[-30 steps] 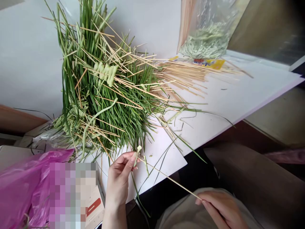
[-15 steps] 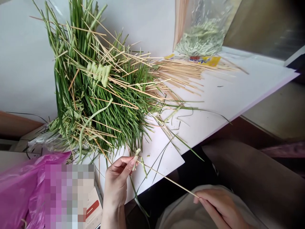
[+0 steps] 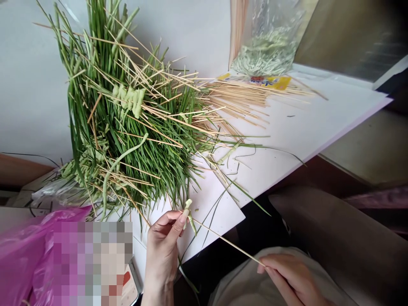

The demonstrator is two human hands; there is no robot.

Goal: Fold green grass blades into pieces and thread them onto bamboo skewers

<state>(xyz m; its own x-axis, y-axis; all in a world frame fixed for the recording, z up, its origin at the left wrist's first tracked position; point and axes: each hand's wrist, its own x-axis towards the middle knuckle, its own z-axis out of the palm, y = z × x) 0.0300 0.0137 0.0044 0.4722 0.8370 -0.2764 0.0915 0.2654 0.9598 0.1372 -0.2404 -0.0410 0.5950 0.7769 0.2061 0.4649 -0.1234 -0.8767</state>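
Observation:
Near the table's front edge, my left hand (image 3: 164, 242) pinches a pale green folded strip (image 3: 187, 209) between thumb and fingers. A thin wooden skewer (image 3: 229, 242) runs from that strip down to the right, and its far end is gripped by the fingers of my right hand (image 3: 287, 274). The tail of the strip hangs beside the skewer, just right of my left fingertips. Behind my hands lies a large heap of long green stalks (image 3: 153, 148), with many skewers strewn over it. A folded pale green piece (image 3: 129, 98) on skewers rests on top.
Loose skewers (image 3: 242, 100) lie right of the heap, below a clear bag (image 3: 267, 55) of pale green pieces. A purple plastic bag (image 3: 22, 255) is at lower left, next to a blurred-out patch. The white table (image 3: 293, 131) slants away at the right.
My left hand has shifted slightly right, with the strip. The strip's tail now sits closer to my left fingertips. The whole view has moved a little.

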